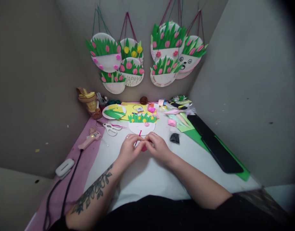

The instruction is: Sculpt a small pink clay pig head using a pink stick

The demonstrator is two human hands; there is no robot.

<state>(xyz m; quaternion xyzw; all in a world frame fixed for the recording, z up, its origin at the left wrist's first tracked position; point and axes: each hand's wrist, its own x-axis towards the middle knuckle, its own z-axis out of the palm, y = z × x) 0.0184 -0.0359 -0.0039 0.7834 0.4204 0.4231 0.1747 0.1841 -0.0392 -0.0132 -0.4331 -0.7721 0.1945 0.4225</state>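
My left hand (131, 148) and my right hand (157, 147) meet over the white table covering (166, 183), fingertips pinched close together. Between them is a magenta strand, apparently yarn (140, 132), with one end sticking up above the left fingers. A darker pink piece (144, 149) shows just under the fingertips; most of it is hidden, so its kind is unclear. Right behind my hands lies a white paper plate craft (139, 128) with green paper grass, yellow flowers and a small pink piece.
Left lie white-handled scissors (110, 129), a pink glue gun (91, 140) with its cord, and a white case (65, 167). A plate with green strips (114, 112) is behind. Right are a black bag (174, 138) and a black folding stand (219, 150). Finished plates (106, 62) hang on the wall.
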